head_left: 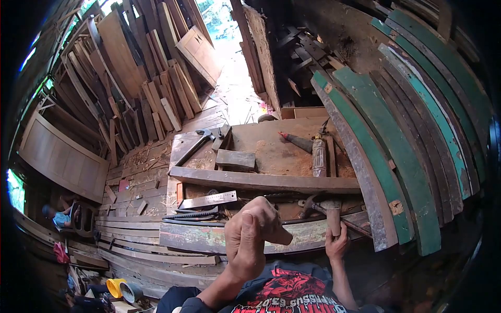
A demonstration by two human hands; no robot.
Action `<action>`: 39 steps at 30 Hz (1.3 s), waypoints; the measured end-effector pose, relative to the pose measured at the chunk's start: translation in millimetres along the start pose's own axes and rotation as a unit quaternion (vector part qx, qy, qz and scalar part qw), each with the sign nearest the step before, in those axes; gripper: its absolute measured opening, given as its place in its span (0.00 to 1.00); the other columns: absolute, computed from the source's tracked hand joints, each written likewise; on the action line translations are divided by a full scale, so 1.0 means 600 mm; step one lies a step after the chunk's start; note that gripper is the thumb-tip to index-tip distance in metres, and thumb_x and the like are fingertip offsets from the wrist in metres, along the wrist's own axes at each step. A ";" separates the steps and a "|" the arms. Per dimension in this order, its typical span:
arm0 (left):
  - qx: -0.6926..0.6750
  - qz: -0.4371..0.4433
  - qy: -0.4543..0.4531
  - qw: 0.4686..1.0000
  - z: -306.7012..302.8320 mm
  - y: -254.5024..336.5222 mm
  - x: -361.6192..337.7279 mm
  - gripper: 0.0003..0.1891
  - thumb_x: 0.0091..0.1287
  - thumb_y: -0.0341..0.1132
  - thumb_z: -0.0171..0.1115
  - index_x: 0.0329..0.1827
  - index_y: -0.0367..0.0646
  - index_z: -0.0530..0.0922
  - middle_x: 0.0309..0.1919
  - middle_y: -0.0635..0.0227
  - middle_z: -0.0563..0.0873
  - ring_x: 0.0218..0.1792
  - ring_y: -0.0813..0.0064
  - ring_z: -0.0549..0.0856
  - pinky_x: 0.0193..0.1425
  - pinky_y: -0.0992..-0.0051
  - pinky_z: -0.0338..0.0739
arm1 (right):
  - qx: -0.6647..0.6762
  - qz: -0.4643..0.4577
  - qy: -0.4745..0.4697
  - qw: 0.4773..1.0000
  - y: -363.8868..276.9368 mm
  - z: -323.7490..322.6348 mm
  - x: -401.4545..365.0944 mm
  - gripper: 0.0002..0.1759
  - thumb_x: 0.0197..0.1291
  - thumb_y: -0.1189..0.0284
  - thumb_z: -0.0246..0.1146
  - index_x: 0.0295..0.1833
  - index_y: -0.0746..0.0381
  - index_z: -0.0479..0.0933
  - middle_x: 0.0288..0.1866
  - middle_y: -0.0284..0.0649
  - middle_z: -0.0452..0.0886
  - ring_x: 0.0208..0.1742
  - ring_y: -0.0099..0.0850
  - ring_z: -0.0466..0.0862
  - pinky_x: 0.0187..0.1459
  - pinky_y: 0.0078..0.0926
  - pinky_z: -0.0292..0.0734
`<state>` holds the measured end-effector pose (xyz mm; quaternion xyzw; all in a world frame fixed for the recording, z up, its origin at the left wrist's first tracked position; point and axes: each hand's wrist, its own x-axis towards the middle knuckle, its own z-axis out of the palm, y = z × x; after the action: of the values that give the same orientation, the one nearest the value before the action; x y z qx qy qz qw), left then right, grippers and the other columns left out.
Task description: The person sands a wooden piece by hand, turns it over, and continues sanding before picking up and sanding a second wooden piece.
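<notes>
My left hand is raised over the front of the workbench, fingers curled into a fist with the thumb up along the side. What it holds, if anything, is hidden inside the fingers. At the bench's front right, my right hand grips the lower end of a short, pale wooden piece. Just left of that piece is a dark, curved metal claw. Behind my left fist lie a metal ruler and several dark rods in the bench's trough.
On the bench lie a claw hammer, wooden blocks and a bottle-like tool. Green-painted curved boards stand at the right. Planks lean at the back left. A person sits at the far left.
</notes>
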<state>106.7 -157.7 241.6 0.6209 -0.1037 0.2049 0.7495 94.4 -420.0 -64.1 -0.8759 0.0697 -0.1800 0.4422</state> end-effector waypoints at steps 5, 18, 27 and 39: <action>-0.038 -0.019 -0.006 0.999 0.000 -0.003 0.001 0.30 0.91 0.42 0.43 0.23 0.38 0.70 0.20 0.64 0.77 0.24 0.77 0.77 0.30 0.74 0.72 | -0.037 -0.027 -0.001 0.999 0.019 0.001 -0.002 0.32 0.69 0.49 0.72 0.64 0.64 0.79 0.46 0.61 0.89 0.49 0.65 0.89 0.45 0.54 0.84; 0.060 0.013 0.035 0.998 0.023 0.004 0.001 0.17 0.79 0.30 0.67 0.29 0.40 0.72 0.28 0.65 0.84 0.20 0.85 0.80 0.22 0.81 0.65 | -0.058 -0.026 -0.020 0.998 0.023 0.003 -0.003 0.28 0.70 0.57 0.72 0.64 0.66 0.78 0.47 0.61 0.89 0.51 0.64 0.89 0.48 0.53 0.84; -0.352 -0.166 0.036 0.920 0.016 0.053 0.023 0.29 0.88 0.62 0.32 0.35 0.51 0.67 0.12 0.78 0.64 0.10 0.79 0.69 0.20 0.72 0.71 | -0.065 -0.043 -0.005 0.997 0.010 0.005 -0.001 0.30 0.69 0.52 0.72 0.63 0.65 0.80 0.48 0.61 0.88 0.50 0.65 0.88 0.48 0.56 0.82; -0.656 -0.190 0.095 0.725 -0.036 0.069 0.077 0.21 0.89 0.47 0.40 0.34 0.49 0.66 0.15 0.77 0.65 0.11 0.83 0.67 0.21 0.77 0.66 | -0.029 -0.003 -0.017 0.999 0.009 0.003 -0.006 0.29 0.70 0.57 0.72 0.65 0.69 0.78 0.51 0.63 0.88 0.53 0.64 0.89 0.50 0.51 0.84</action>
<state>127.6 -122.2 292.8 -0.0412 -0.0204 -0.0025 0.9989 91.9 -421.0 -70.3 -0.8915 0.0654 -0.1645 0.4170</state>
